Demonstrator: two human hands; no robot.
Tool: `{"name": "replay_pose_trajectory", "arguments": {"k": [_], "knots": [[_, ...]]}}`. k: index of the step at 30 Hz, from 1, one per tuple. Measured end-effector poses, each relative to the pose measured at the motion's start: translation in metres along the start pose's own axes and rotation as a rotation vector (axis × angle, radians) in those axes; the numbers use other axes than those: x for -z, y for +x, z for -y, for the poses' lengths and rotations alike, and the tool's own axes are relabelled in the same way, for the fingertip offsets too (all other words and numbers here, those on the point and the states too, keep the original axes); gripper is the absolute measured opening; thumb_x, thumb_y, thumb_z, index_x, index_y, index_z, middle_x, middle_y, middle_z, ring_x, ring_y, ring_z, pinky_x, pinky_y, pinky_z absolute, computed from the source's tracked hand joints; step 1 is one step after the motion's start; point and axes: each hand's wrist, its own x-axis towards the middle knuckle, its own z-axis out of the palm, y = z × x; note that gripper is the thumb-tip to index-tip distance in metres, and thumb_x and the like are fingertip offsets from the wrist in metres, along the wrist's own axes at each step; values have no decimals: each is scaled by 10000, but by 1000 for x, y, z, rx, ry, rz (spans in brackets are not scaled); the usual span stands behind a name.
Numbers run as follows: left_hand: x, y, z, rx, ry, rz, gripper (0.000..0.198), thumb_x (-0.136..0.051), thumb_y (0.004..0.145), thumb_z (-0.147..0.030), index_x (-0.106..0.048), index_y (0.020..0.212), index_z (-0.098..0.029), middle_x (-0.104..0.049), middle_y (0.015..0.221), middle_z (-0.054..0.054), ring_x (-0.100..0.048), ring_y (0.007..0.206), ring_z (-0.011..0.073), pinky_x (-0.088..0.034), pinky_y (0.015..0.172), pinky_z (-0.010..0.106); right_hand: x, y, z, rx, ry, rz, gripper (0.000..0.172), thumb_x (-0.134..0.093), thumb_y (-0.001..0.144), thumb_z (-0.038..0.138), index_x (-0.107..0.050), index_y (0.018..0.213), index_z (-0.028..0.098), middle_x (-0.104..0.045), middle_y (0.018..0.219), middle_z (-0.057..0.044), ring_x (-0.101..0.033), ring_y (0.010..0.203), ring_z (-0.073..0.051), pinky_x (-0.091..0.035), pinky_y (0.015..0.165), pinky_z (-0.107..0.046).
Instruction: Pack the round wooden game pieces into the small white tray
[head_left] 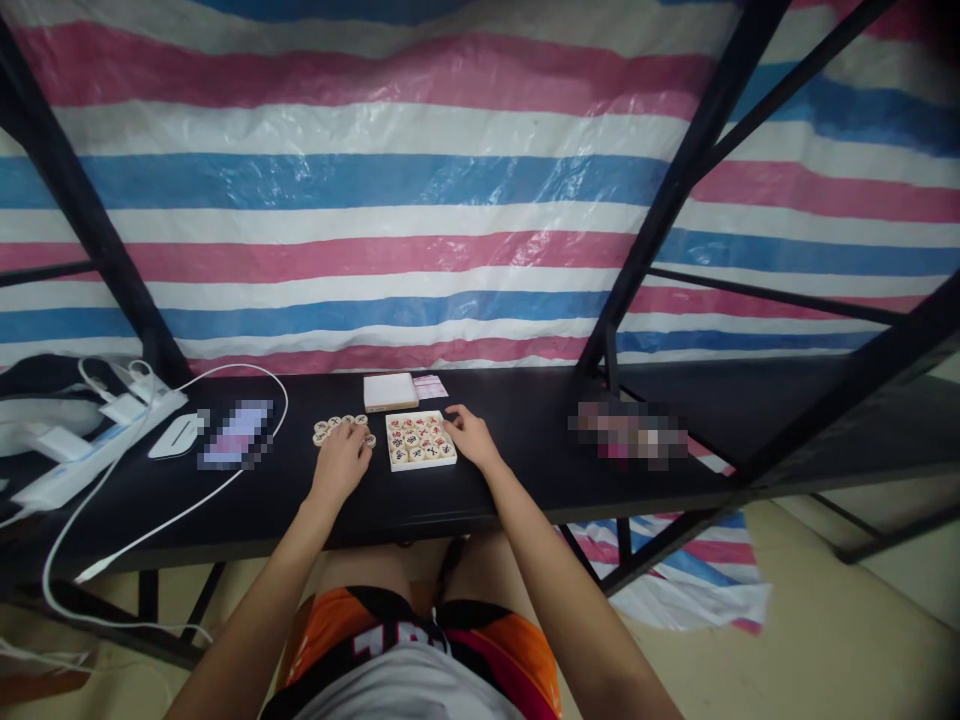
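A loose group of round Chinese chess pieces [322,430] lies on the black tabletop, left of a shallow white box [422,464]. My left hand [343,457] is palm down over this group, its fingers spread across the nearest pieces and hiding some of them. Inside the box, rows of Chinese chess pieces [411,438] show red and black characters. At the box's right edge is my right hand [470,436], with fingers apart and nothing visible in them. Behind the box sits a white lid-like tray [390,391].
A pink-and-white paper slip [430,387] lies beside the tray. To the left are a blurred phone [236,436], a white device [177,436], a power strip [97,445] and a looping white cable [282,400]. Black metal posts [660,215] frame the table before a striped sheet [390,180].
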Motion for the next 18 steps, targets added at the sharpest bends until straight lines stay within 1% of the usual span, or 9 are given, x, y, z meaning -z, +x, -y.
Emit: {"name": "replay_pose_trajectory", "arguments": {"k": [2, 4, 8, 12, 14, 18], "knots": [[-2, 0, 0, -18, 44, 54, 209, -464, 824, -197, -625, 955, -174, -577, 930, 96, -530, 924, 256, -420, 850, 380, 1, -1, 0, -1, 0, 4, 300, -516, 780, 335, -585, 1049, 221, -614, 651, 26, -567, 619, -145, -376, 625, -239], [-3, -1, 1, -23, 67, 75, 207, -465, 821, -200, -625, 950, -175, -577, 932, 98, -528, 922, 256, -422, 846, 380, 1, -1, 1, -1, 0, 11, 303, -510, 780, 342, -583, 1049, 223, -605, 635, 30, -561, 612, -147, -372, 618, -240], [-3, -1, 4, -5, 66, 44, 214, -461, 813, -181, -620, 956, -184, -572, 973, 101, -525, 939, 251, -428, 840, 368, 1, -1, 0, 4, 1, 12, 298, -504, 779, 346, -594, 1036, 225, -607, 636, 28, -554, 604, -144, -373, 611, -241], [-4, 0, 4, 11, 59, 54, 222, -453, 801, -137, -623, 934, -186, -585, 940, 95, -528, 923, 249, -427, 847, 379, 1, -1, 1, 11, -12, 9, 280, -502, 776, 333, -608, 1012, 226, -616, 649, 22, -555, 607, -142, -375, 611, -240], [-5, 0, 5, 14, 24, 53, 220, -456, 791, -126, -624, 921, -184, -589, 937, 93, -529, 922, 248, -427, 855, 385, 1, 0, 1, 15, -16, 15, 269, -497, 781, 332, -611, 999, 227, -620, 659, 20, -556, 612, -143, -375, 614, -240], [-11, 0, 10, 6, -133, 22, 267, -461, 750, -81, -616, 946, -174, -577, 953, 89, -529, 949, 236, -437, 867, 377, 1, 0, 1, 16, -11, 16, 259, -494, 785, 337, -616, 985, 225, -615, 655, 20, -556, 611, -143, -376, 613, -237]]}}
